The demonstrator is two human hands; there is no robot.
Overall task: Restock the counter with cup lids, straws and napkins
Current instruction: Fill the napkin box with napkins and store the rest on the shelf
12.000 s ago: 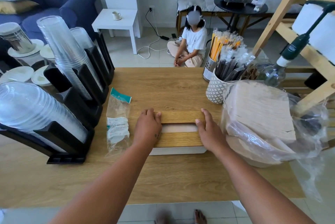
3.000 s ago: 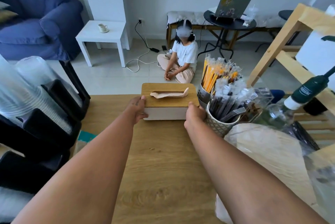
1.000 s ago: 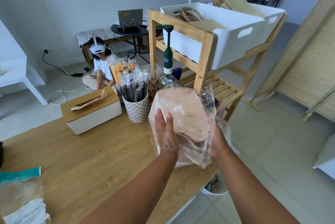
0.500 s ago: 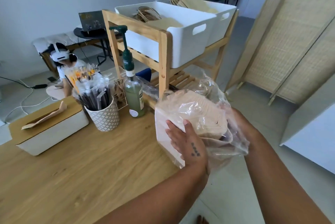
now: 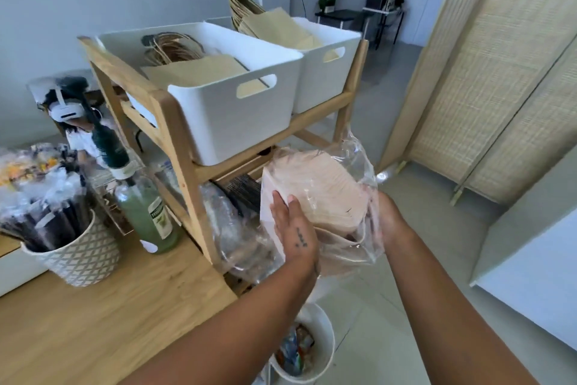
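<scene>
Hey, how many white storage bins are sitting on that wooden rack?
2. The near bin sits on the rack, top shelf; the far bin stands beside it, farther along. More may be hidden lower down.

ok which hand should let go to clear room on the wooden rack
Probably left: the left hand lies flat on the napkin bag's rack-facing side, nearest the wooden rack; the right hand holds the far side.

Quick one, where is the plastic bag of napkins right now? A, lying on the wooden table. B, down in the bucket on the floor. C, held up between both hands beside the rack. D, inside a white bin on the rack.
C: the left hand and right hand carry the napkin bag in the air beside the wooden rack.
</scene>
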